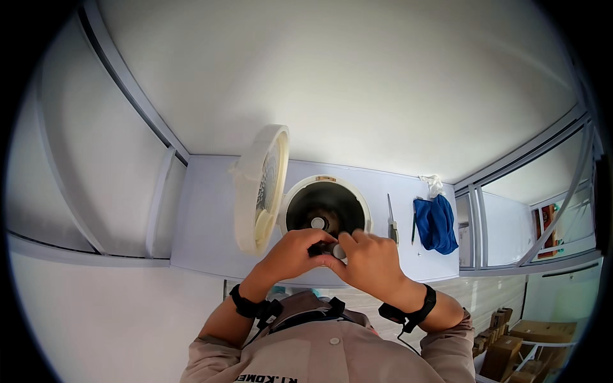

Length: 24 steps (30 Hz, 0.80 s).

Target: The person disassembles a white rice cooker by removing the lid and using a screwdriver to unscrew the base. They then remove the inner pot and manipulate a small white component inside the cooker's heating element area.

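Observation:
A rice cooker (361,203) with a cream rim stands on the table, its lid (248,198) raised on the left side. Inside its dark interior a pale round disc (318,223) shows at the bottom. Over the cooker's near edge, my left hand (295,253) and my right hand (373,262) meet with fingers closed around a small dark part with a pale round end (338,251). The fingers cover most of that part, so its kind cannot be made out.
Right of the cooker lie a screwdriver (392,225), a thin dark stick (413,228), a blue cloth (437,225) and crumpled white tissue (433,184). White walls and framed panels surround the pale table (204,210). Brown cardboard boxes (502,354) sit on the floor, lower right.

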Motion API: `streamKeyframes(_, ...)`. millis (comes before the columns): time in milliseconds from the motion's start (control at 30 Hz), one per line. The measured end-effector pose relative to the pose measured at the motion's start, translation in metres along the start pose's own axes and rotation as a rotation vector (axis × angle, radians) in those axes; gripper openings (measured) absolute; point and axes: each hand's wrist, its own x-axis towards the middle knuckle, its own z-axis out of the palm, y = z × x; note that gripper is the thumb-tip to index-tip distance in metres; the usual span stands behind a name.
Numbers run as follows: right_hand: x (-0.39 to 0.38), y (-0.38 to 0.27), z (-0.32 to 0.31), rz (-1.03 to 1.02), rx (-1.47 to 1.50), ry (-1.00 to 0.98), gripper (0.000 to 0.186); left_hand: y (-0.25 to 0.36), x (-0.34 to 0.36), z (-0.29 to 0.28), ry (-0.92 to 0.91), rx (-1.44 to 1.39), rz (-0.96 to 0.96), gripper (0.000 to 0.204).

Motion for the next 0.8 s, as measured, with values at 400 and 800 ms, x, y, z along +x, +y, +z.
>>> streamKeyframes(400,0.003,0.005,0.011,-0.274,-0.102,0.283,0.030,0.008,0.002,-0.007,-0.060,-0.030,-0.060,0.041)
streamKeyframes(800,0.005,0.022,0.007,-0.351,0.163,0.174,0.035,0.013,0.006,-0.008,-0.076,-0.026,-0.016,0.042)
